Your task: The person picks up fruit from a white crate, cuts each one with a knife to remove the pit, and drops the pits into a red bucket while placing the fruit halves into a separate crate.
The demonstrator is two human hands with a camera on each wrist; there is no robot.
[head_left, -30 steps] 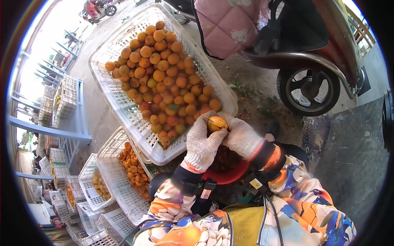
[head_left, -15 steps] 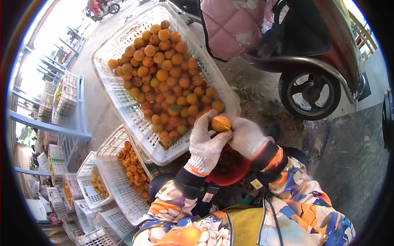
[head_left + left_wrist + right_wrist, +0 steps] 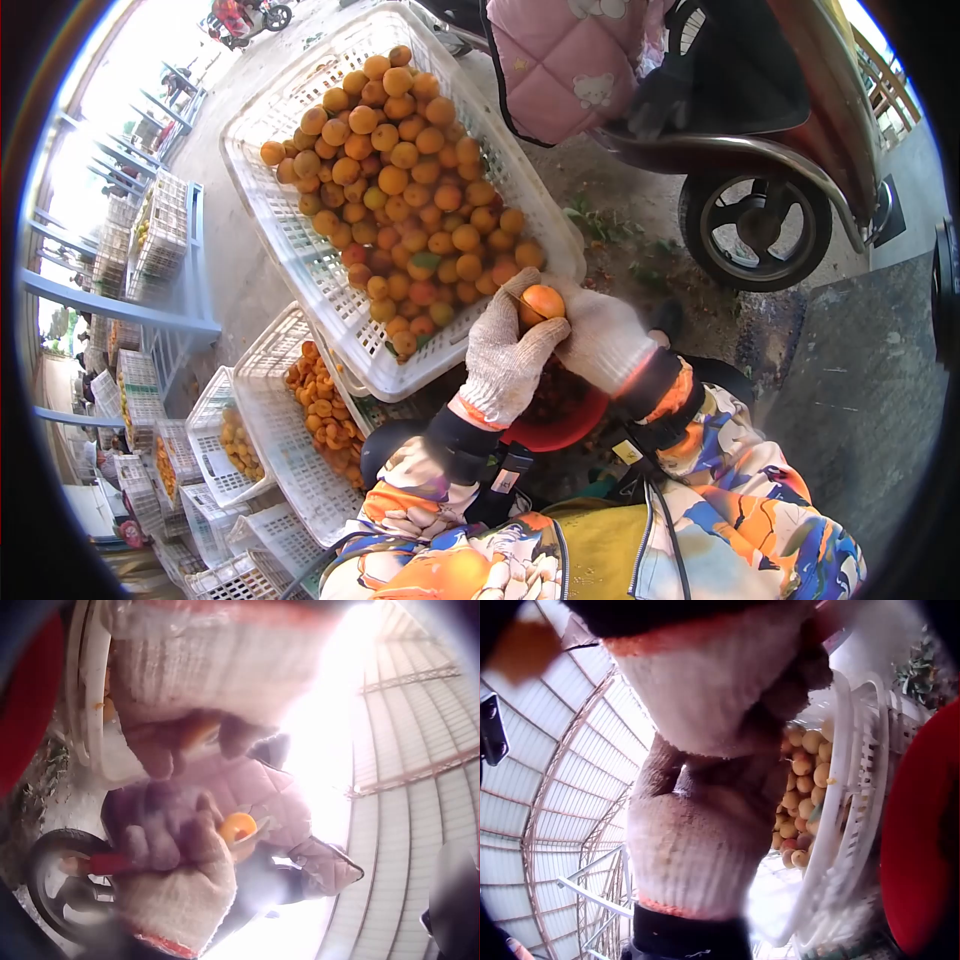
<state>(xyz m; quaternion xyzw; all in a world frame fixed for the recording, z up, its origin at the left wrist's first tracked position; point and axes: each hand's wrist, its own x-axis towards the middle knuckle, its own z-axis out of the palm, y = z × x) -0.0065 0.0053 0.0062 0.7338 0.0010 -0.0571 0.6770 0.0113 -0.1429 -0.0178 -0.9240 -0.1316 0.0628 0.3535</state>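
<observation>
In the head view my gloved left hand [image 3: 500, 345] pinches an apricot [image 3: 541, 304] between thumb and fingers. A dark cut line runs along the fruit's left side. My gloved right hand [image 3: 605, 335] meets the apricot from the right. The left wrist view shows that right hand's fingers curled round a red-handled knife [image 3: 109, 863], its blade mostly hidden, with bright orange flesh [image 3: 240, 826] beside its thumb. Both hands are over the near corner of a white crate [image 3: 400, 385] heaped with whole apricots [image 3: 390, 180]. Below them is a red basin [image 3: 560, 430], partly covered.
Left of my knees, another white crate [image 3: 262, 425] holds opened apricots [image 3: 325, 410]. More crates [image 3: 205, 440] stand farther left, near blue metal rails [image 3: 120, 305]. A scooter's wheel [image 3: 755, 232] and a pink quilted cover [image 3: 565, 75] are at the upper right.
The apricot has turned between my hands; its cut line has shifted from across the front to the left side. Both hands stay close together at the crate's corner.
</observation>
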